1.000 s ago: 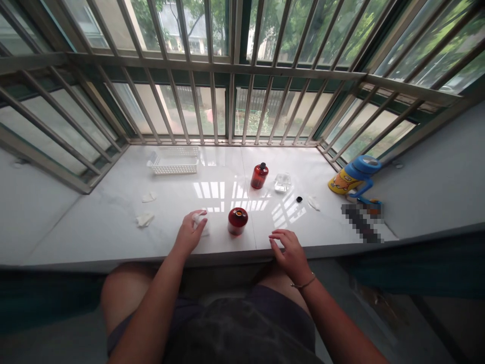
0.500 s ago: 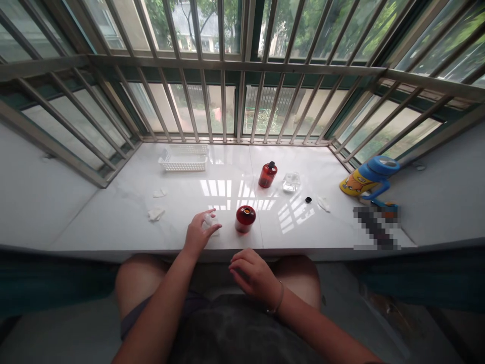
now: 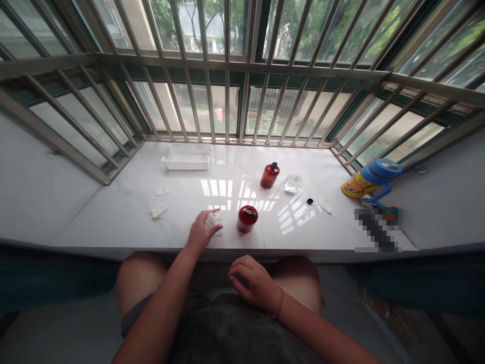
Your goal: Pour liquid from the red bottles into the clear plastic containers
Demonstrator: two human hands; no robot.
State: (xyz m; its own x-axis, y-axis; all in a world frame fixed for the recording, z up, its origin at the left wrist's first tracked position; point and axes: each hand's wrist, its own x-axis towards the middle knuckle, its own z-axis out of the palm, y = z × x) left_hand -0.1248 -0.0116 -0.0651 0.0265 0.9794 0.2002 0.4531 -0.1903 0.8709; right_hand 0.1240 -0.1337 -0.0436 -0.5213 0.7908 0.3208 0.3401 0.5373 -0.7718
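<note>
Pinching a small pale object (image 3: 212,219) between thumb and fingertips, the left hand (image 3: 200,233) holds it on the white sill (image 3: 113,222) just left of the open red bottle (image 3: 247,218), much where it was a second ago. The right hand (image 3: 253,280) has drawn back off the sill edge to the lap, fingers loosely curled on nothing visible, so the handling rests with the left alone. Whether the object is a wad or a tiny clear bottle is too blurred to tell, and a pixelated patch (image 3: 377,230) hides the far right.

Pixelated patch (image 3: 377,230) hides item beside blue bottle (image 3: 373,177); small white object (image 3: 213,219) under left hand (image 3: 200,233) unidentifiable.
</note>
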